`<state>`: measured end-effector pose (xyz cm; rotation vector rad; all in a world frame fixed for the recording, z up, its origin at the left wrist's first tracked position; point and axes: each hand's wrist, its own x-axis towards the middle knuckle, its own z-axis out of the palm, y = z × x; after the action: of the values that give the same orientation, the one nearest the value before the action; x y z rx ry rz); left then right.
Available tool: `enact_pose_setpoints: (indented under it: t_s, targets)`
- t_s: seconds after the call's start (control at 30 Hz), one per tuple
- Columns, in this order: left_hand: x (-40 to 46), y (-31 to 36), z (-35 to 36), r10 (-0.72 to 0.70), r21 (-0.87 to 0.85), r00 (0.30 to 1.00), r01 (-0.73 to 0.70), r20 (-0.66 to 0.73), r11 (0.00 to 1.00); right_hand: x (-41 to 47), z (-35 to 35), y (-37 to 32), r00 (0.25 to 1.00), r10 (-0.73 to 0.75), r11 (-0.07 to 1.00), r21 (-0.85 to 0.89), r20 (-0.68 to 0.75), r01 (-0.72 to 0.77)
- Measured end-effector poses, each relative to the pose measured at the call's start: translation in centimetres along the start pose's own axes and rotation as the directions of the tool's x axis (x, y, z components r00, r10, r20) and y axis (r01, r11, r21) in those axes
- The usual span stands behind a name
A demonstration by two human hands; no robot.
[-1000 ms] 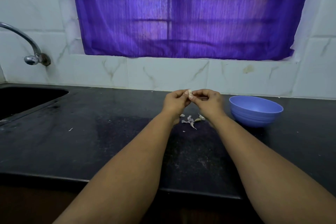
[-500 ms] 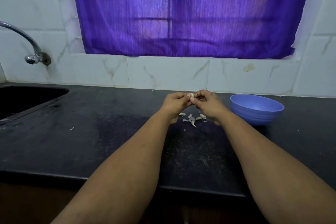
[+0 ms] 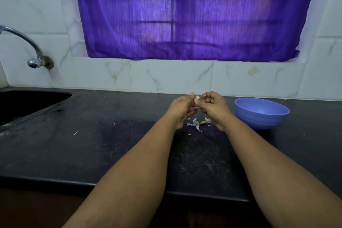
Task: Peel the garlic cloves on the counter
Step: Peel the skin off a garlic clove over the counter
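Hands a touch higher than a second ago, clove turned between the fingertips; little else shifted. Left hand [image 3: 182,106] and right hand [image 3: 212,106] meet above the counter [image 3: 111,144], both pinching one garlic clove [image 3: 197,98], fingers curled and clamped on it. Skins [image 3: 198,123] lie scattered on the counter directly below the hands; whether whole cloves lie among them, cannot tell. Blue bowl [image 3: 261,113] just right of the right hand, contents not visible.

Judgement: clove is light, firm, small, likely slick once bare. Skin papery, tears easily. Best held at the blunt root end, skin picked off from the tip with a nail.
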<state>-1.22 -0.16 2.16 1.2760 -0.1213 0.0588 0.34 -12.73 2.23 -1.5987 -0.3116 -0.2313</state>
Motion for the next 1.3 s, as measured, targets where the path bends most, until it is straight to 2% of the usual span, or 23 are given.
enact_pose_setpoints:
  t_s: [0.1,0.2,0.27,0.37,0.5,0.67,0.73,0.8,0.87,0.93,1.07,1.2,1.3]
  targets:
    - [-0.2,0.0,0.1,0.002,-0.003,0.998,-0.002,0.056,1.0,0.1,-0.3,-0.3,1.0,-0.023,0.997,0.074,-0.005,0.024]
    - [-0.5,0.1,-0.2,0.017,0.027,0.997,-0.019,0.073,0.999,-0.1,-0.7,-0.7,1.0,0.026,0.984,0.174,0.016,-0.028]
    - [-0.7,0.2,-0.5,0.02,0.042,0.997,-0.023,0.07,0.999,-0.1,-0.8,-0.8,0.999,0.032,0.984,0.177,0.018,-0.035]
    - [-0.8,0.3,-0.5,0.026,0.04,0.999,-0.027,0.039,0.999,0.1,-0.6,-0.7,1.0,0.004,0.995,0.1,0.017,-0.006]
    - [-0.5,0.1,-0.7,0.026,0.079,0.998,-0.021,-0.064,0.997,0.4,-0.9,-0.1,0.996,-0.021,0.986,-0.167,-0.088,0.007]
    - [-0.3,0.0,-1.0,0.075,0.151,0.988,-0.055,-0.133,0.987,0.3,-1.7,-0.7,0.99,-0.041,0.982,-0.189,-0.133,0.015]
    - [-0.1,-0.1,-1.0,0.09,0.21,0.987,-0.061,-0.131,0.976,0.0,-1.7,-1.0,0.983,-0.096,0.96,-0.274,-0.159,0.05]
    - [-0.1,-0.2,-0.9,0.113,0.277,0.985,-0.075,-0.127,0.958,-0.4,-1.4,-1.3,0.988,-0.116,0.937,-0.34,-0.101,0.075]
    - [-0.1,-0.3,-0.9,0.138,0.355,0.983,-0.088,-0.118,0.931,-0.6,-0.8,-1.4,0.993,-0.118,0.946,-0.305,0.004,0.113]
    - [-0.2,-0.1,-0.9,0.134,0.395,0.986,-0.085,-0.097,0.915,-0.8,-0.5,-1.3,0.988,-0.151,0.938,-0.311,0.039,0.156]
    - [-0.5,0.3,-0.9,0.08,0.361,0.995,-0.051,-0.065,0.931,-0.6,-0.6,-1.1,0.982,-0.182,0.912,-0.365,0.046,0.186]
    - [-0.9,0.6,-0.8,0.023,0.248,0.999,-0.012,-0.043,0.969,-0.1,-0.4,-0.7,0.973,-0.227,0.882,-0.417,0.033,0.22]
    - [-1.1,0.7,-1.0,-0.011,0.211,1.0,0.015,-0.021,0.977,0.2,-0.6,-0.3,0.986,-0.163,0.928,-0.336,0.021,0.161]
